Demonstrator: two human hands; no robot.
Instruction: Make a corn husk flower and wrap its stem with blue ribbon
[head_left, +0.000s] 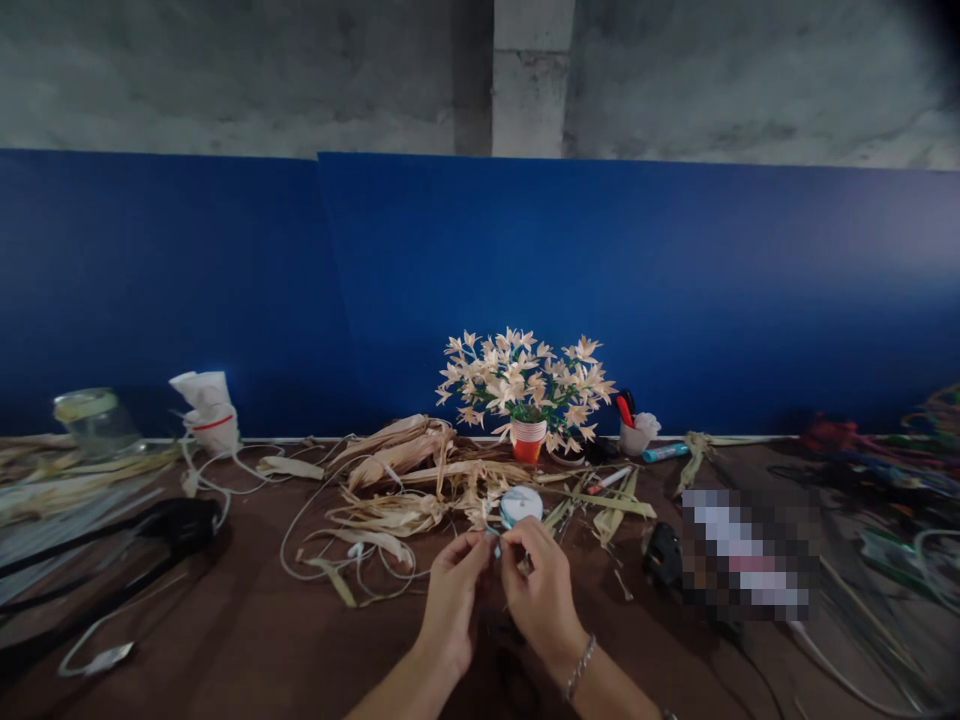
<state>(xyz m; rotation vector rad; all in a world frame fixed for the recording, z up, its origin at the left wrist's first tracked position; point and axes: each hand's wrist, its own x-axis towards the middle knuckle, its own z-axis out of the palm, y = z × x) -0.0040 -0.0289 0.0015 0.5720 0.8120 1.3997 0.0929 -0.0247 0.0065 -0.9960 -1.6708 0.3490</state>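
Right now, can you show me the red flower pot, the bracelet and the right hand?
Red flower pot [527,449]: head view, on the middle of its side.
Bracelet [580,667]: head view, on its band at the right wrist.
Right hand [544,588]: head view, on the middle of the hand.

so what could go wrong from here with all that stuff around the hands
The white cable loops to the left of the left hand, so a sideways move might snag it. The round white-topped item sits just beyond the right hand; a slip could knock it. Dry husks lie close to the orange-red pot of pale flowers, so tugging one out might jostle the pot.
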